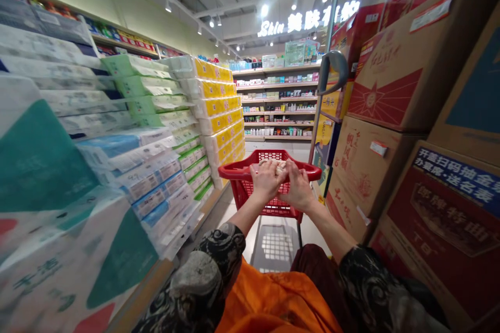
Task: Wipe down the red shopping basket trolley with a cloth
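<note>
Fingers (269, 167) of the left hand (266, 184) and right hand (299, 186) are curled over the near rim of a red shopping cart (242, 191), beside a pale item (278, 167); how firmly anything is gripped cannot be told. The cart is flanked by plastic-wrapped packs (219, 125) at left and stacked cartons (361, 151) at right, with stocked shelves (279, 99) seen at far centre.

Wrapped packs (152, 179) are stacked at nine o'clock, cartons (367, 161) at three, stocked shelves (277, 85) at twelve, a lit sign (308, 19) at one.
</note>
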A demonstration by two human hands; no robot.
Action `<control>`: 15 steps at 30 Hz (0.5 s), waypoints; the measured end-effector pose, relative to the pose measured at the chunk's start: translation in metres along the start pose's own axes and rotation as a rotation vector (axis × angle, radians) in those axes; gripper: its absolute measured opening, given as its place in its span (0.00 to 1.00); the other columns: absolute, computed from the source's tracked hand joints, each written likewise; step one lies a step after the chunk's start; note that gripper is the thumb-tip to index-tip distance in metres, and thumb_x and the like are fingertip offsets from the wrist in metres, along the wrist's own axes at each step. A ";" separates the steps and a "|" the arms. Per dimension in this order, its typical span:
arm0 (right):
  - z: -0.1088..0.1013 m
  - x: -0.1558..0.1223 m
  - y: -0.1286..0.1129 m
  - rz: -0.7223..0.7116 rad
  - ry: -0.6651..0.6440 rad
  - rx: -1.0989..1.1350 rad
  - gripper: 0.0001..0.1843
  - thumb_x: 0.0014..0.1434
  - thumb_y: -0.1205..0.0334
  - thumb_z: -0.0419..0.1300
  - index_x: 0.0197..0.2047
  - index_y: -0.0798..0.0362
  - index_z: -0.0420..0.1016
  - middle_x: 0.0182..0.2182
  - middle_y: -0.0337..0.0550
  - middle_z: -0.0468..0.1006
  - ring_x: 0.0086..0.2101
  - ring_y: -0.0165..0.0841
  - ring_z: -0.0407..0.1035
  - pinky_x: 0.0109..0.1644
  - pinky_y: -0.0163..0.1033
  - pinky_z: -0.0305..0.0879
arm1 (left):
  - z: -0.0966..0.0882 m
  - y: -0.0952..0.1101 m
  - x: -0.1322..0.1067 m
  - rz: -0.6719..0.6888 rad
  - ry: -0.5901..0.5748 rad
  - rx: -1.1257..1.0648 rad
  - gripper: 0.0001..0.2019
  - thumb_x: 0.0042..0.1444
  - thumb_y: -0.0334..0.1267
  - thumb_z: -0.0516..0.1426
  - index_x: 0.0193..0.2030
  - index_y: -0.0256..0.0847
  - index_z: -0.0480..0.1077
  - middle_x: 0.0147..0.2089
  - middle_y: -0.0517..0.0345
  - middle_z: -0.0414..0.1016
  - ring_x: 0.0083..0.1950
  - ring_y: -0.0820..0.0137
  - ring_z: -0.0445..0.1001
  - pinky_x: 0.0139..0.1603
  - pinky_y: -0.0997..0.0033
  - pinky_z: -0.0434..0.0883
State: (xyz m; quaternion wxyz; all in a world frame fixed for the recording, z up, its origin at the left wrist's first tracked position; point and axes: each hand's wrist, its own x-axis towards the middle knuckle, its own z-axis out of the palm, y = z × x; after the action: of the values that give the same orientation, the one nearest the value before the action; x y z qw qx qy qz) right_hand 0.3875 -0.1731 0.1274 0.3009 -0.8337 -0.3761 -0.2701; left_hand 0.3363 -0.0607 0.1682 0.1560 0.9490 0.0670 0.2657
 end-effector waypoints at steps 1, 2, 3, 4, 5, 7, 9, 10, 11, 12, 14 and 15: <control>-0.006 -0.004 0.006 0.019 -0.003 -0.041 0.47 0.48 0.58 0.58 0.67 0.57 0.41 0.63 0.58 0.55 0.62 0.48 0.49 0.62 0.64 0.42 | 0.003 0.002 0.000 0.015 0.036 0.015 0.22 0.60 0.52 0.45 0.56 0.48 0.63 0.63 0.54 0.63 0.64 0.61 0.58 0.65 0.37 0.41; -0.011 -0.006 0.011 0.040 0.001 -0.079 0.45 0.49 0.59 0.57 0.67 0.57 0.42 0.63 0.58 0.55 0.62 0.47 0.49 0.62 0.63 0.42 | 0.004 0.002 -0.001 0.032 0.064 0.027 0.20 0.60 0.50 0.46 0.55 0.49 0.64 0.62 0.54 0.64 0.63 0.61 0.60 0.65 0.37 0.42; -0.016 -0.007 0.014 0.069 0.016 -0.114 0.43 0.50 0.60 0.55 0.66 0.58 0.44 0.63 0.58 0.55 0.62 0.46 0.49 0.62 0.62 0.41 | 0.004 -0.001 -0.002 0.052 0.085 0.036 0.19 0.60 0.48 0.47 0.55 0.49 0.64 0.61 0.55 0.65 0.62 0.61 0.61 0.65 0.37 0.42; -0.019 -0.007 0.016 0.103 0.038 -0.144 0.40 0.51 0.61 0.54 0.66 0.59 0.46 0.62 0.58 0.56 0.62 0.46 0.49 0.62 0.62 0.41 | 0.003 -0.007 -0.004 0.066 0.098 0.045 0.18 0.60 0.46 0.48 0.55 0.48 0.65 0.61 0.55 0.65 0.62 0.62 0.61 0.65 0.37 0.42; -0.021 -0.006 0.017 0.139 0.063 -0.170 0.37 0.53 0.61 0.52 0.65 0.60 0.49 0.62 0.58 0.56 0.62 0.46 0.49 0.62 0.61 0.41 | 0.000 -0.016 -0.006 0.072 0.108 0.059 0.17 0.59 0.44 0.49 0.55 0.48 0.65 0.61 0.55 0.66 0.62 0.62 0.62 0.65 0.37 0.41; -0.023 -0.003 0.017 0.205 0.103 -0.208 0.33 0.55 0.62 0.50 0.63 0.63 0.53 0.62 0.59 0.57 0.61 0.46 0.50 0.62 0.61 0.41 | -0.009 -0.038 -0.010 0.042 0.142 0.101 0.18 0.58 0.40 0.50 0.55 0.47 0.65 0.60 0.54 0.66 0.61 0.61 0.62 0.65 0.38 0.40; -0.021 -0.001 0.015 0.237 0.106 -0.233 0.30 0.57 0.62 0.48 0.62 0.63 0.56 0.61 0.59 0.58 0.61 0.45 0.50 0.62 0.61 0.40 | -0.018 -0.056 -0.014 -0.034 0.190 0.145 0.18 0.57 0.38 0.49 0.55 0.45 0.64 0.59 0.52 0.68 0.60 0.61 0.63 0.65 0.38 0.39; -0.020 -0.001 0.013 0.238 0.097 -0.242 0.29 0.57 0.63 0.47 0.61 0.63 0.58 0.61 0.58 0.59 0.61 0.45 0.51 0.62 0.60 0.40 | -0.019 -0.060 -0.014 -0.064 0.207 0.160 0.19 0.57 0.38 0.49 0.55 0.44 0.64 0.59 0.51 0.68 0.60 0.60 0.64 0.65 0.38 0.39; -0.018 -0.001 0.010 0.230 0.085 -0.249 0.27 0.58 0.63 0.46 0.60 0.63 0.59 0.61 0.57 0.59 0.61 0.44 0.51 0.62 0.59 0.40 | -0.019 -0.061 -0.015 -0.076 0.216 0.169 0.19 0.57 0.38 0.49 0.55 0.43 0.64 0.59 0.50 0.68 0.60 0.60 0.64 0.65 0.38 0.39; -0.015 -0.001 0.007 0.214 0.072 -0.256 0.26 0.58 0.64 0.46 0.59 0.62 0.61 0.61 0.56 0.60 0.61 0.44 0.52 0.63 0.59 0.40 | -0.016 -0.057 -0.015 -0.065 0.215 0.172 0.19 0.57 0.38 0.48 0.56 0.43 0.64 0.59 0.49 0.68 0.60 0.59 0.63 0.65 0.38 0.40; -0.011 -0.002 0.000 0.175 0.047 -0.265 0.25 0.58 0.65 0.45 0.57 0.61 0.64 0.60 0.54 0.62 0.60 0.43 0.52 0.63 0.58 0.40 | -0.005 -0.039 -0.014 0.034 0.182 0.160 0.19 0.57 0.39 0.49 0.56 0.43 0.64 0.61 0.50 0.65 0.61 0.59 0.62 0.65 0.38 0.41; -0.009 -0.002 -0.002 0.163 0.041 -0.268 0.25 0.57 0.66 0.45 0.57 0.61 0.65 0.60 0.54 0.63 0.60 0.43 0.52 0.63 0.58 0.40 | 0.002 -0.028 -0.013 0.100 0.162 0.147 0.19 0.57 0.40 0.49 0.56 0.44 0.64 0.62 0.50 0.65 0.62 0.59 0.61 0.66 0.39 0.41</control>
State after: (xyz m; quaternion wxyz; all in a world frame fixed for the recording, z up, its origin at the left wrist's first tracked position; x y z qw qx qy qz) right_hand 0.3822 -0.1791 0.1325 0.2156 -0.8884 -0.2617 -0.3094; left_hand 0.3256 -0.0376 0.1508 0.0668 0.9354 0.0511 0.3434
